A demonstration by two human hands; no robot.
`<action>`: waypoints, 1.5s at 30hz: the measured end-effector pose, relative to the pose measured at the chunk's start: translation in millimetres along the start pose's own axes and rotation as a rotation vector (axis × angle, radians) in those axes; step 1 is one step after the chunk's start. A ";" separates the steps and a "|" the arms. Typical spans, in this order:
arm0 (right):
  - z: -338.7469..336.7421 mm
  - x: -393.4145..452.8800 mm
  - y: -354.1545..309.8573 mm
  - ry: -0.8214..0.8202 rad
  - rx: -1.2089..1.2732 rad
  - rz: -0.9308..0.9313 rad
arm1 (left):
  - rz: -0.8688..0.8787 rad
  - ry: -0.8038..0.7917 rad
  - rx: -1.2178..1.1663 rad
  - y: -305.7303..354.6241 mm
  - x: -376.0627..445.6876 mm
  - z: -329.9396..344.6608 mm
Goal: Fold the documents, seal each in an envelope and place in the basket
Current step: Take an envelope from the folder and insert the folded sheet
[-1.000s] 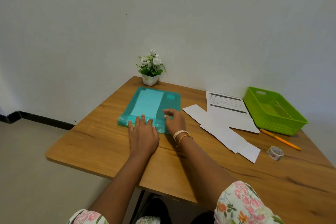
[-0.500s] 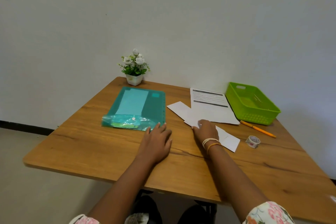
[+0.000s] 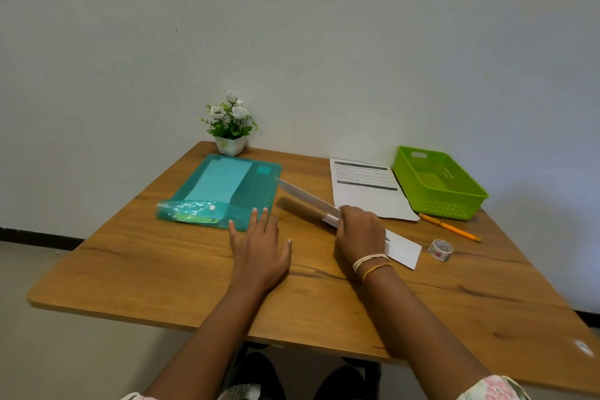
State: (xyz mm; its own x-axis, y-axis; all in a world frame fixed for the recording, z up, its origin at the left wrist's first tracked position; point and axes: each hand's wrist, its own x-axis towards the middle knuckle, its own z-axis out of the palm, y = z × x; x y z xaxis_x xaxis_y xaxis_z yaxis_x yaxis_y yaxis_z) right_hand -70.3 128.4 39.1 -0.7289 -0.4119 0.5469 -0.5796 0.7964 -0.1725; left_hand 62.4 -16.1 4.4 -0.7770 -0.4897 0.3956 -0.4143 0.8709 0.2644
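- Right of centre, right hand (image 3: 358, 234) pinches a white envelope (image 3: 305, 196), far end tilted off the table (image 3: 162, 269); it could sag and slip.
- Left hand (image 3: 259, 243) lies flat, fingers spread, empty, tips touching the folder (image 3: 256, 191).
- Document (image 3: 367, 188) lies unfolded beside the basket (image 3: 438, 185).

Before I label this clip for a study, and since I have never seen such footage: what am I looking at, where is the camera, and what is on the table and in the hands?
There is no machine here. A person wears a camera on the head, looking forward and down at their own two bare hands.

On the wooden table lie a teal plastic folder, a printed document, an empty green basket, an orange pen, a roll of tape, and a small potted plant by the wall.

The left hand rests flat, fingertips at the folder's edge. The right hand lifts a white envelope off the table; another white envelope lies beneath it.
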 end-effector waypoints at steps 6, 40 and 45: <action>-29.9 27.1 -28.4 0.047 0.559 0.270 | 0.013 0.058 -0.048 4.5 -3.9 -0.1; 0.0 -21.8 12.2 -0.301 0.518 0.194 | 0.239 -0.025 -0.306 0.1 -3.1 0.4; -0.3 -26.6 -12.5 -0.411 0.621 0.003 | 0.310 0.128 -0.352 2.3 -6.6 -2.9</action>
State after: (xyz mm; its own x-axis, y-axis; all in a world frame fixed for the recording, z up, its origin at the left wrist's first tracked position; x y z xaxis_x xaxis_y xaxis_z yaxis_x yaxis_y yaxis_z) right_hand -43.5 129.6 26.9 -0.7373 -0.6401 0.2160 -0.5881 0.4509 -0.6714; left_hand 68.0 -11.1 4.9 -0.7648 -0.2297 0.6019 0.0304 0.9204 0.3899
